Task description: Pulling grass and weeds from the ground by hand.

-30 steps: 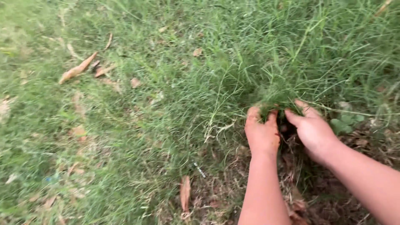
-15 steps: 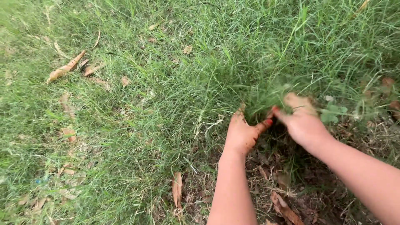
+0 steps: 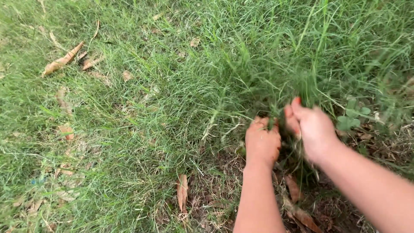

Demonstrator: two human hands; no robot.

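A grass tuft right of centre is clamped by both hands — left, right — blades may be snapped above roots.

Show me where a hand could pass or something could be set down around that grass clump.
Freest is the short grass left of the left hand, between the dry leaf below and the long brown leaf far up-left. The brown litter patch beside the left forearm is also low. Crowded: the tall grass clump both hands grip, and the right hand beside the clover.
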